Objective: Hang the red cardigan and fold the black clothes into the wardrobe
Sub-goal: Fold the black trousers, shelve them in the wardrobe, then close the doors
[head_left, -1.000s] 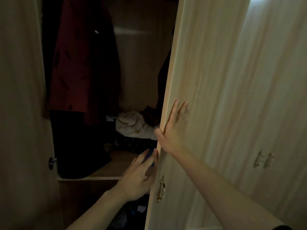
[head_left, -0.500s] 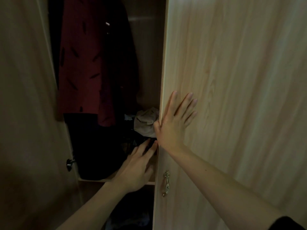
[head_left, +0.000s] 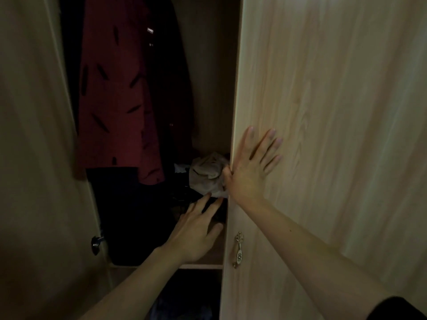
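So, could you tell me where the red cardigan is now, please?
Head view, upper left: the red cardigan hangs inside the wardrobe, above the dark clothes, left of the right door.

Red patterned cardigan hangs inside light wooden wardrobe, left part; crumpled beige cloth on shelf to its right, at edge of right door; right hand flat on that door, above ornate metal handle; left hand over shelf, just below cloth.

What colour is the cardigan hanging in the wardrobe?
The cardigan is dark red with small black dashes, shown in the head view.
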{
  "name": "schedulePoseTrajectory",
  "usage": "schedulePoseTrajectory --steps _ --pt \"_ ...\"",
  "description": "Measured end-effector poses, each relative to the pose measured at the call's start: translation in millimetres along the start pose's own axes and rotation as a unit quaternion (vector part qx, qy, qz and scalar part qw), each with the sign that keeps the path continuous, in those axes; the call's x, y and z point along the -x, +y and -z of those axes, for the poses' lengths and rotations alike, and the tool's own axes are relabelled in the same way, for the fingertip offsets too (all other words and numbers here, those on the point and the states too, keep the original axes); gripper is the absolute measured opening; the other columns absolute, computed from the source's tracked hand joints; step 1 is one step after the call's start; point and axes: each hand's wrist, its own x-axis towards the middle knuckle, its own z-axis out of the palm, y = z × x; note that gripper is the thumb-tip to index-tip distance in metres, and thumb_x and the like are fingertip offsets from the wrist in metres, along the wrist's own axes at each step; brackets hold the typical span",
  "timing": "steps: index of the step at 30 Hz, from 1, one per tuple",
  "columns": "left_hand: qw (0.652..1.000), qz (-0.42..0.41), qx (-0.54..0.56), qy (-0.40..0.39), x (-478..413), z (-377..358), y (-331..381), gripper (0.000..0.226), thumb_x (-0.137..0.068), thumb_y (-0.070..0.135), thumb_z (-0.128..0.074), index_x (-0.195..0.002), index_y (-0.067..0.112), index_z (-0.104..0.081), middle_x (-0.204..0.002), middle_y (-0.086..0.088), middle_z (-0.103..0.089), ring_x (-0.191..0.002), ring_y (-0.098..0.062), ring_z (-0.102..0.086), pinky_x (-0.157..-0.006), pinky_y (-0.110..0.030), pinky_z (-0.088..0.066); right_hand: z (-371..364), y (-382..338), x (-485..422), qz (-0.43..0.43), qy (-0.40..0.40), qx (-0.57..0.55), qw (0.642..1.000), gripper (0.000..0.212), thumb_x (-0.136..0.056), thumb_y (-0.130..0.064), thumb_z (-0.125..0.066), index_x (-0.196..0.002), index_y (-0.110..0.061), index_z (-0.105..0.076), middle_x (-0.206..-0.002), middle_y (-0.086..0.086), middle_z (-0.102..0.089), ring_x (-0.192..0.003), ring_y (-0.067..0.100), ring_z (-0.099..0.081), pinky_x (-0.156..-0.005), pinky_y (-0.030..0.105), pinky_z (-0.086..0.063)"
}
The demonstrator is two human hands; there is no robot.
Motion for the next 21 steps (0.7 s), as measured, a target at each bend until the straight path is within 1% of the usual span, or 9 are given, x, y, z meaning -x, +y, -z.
schedulePoseTrajectory --steps 3,6,8,13,17,21 --pt "1.0 0.015 0.019 -0.01 -5 -4 -12 0.065 -0.101 0.051 -0.039 -0.156 0.042 -0.006 -0.165 0.012 0.004 -0.151 -0.024 -0.006 -0.12 -0.047 -0.021 -12 0 -6 -0.011 -0.002 0.015 1.0 0.123 -0.078 -0.033 -0.074 -0.153 -0.017 0.022 -0.156 0.034 0.021 -0.142 0.052 0.025 -0.114 0.071 0.003" --pt "0.999 0.02 0.025 -0.007 -14 -4 -25 0.066 -0.1 0.05 -0.04 -0.156 0.041 -0.006 -0.165 0.011 0.003 -0.151 -0.023 -0.006 -0.12 -0.045 -0.022 -23 -2 -15 -0.012 -0.005 0.024 1.0 0.118 -0.08 -0.032 -0.071 -0.154 -0.015 0.019 -0.155 0.035 0.021 -0.142 0.054 0.024 -0.113 0.073 0.002" --pt "0.999 0.021 0.026 -0.003 -21 -5 -31 0.066 -0.1 0.049 -0.04 -0.156 0.041 -0.007 -0.165 0.011 0.002 -0.151 -0.023 -0.007 -0.119 -0.048 -0.023 -30 -3 -20 -0.013 -0.004 0.025 1.0 0.115 -0.081 -0.029 -0.069 -0.154 -0.015 0.019 -0.155 0.036 0.021 -0.141 0.055 0.024 -0.112 0.074 0.001" --pt "0.999 0.023 0.036 -0.001 -43 -10 -38 0.066 -0.1 0.047 -0.042 -0.156 0.041 -0.007 -0.165 0.009 0.001 -0.15 -0.021 -0.008 -0.119 -0.048 -0.023 -45 2 -25 -0.012 0.012 0.056 0.998 0.113 -0.083 -0.035 -0.069 -0.155 -0.011 0.013 -0.155 0.038 0.016 -0.141 0.058 0.019 -0.111 0.075 -0.002" --pt "0.999 0.031 0.035 -0.003 -65 -16 -45 0.066 -0.1 0.046 -0.044 -0.157 0.036 -0.013 -0.166 0.003 -0.004 -0.15 -0.024 -0.011 -0.119 -0.046 -0.024 -49 5 -27 0.009 0.008 0.052 0.999 0.114 -0.084 -0.035 -0.069 -0.154 -0.012 0.018 -0.154 0.037 0.021 -0.14 0.057 0.024 -0.11 0.076 0.0" --pt "0.998 0.042 0.038 -0.001 -71 -14 -46 0.064 -0.1 0.047 -0.044 -0.156 0.036 -0.016 -0.166 0.003 -0.005 -0.15 -0.023 -0.011 -0.119 -0.045 -0.024 -48 8 -25 -0.003 -0.001 0.06 0.998 0.109 -0.085 -0.036 -0.068 -0.156 -0.012 0.012 -0.155 0.038 0.017 -0.141 0.058 0.021 -0.111 0.076 0.001"
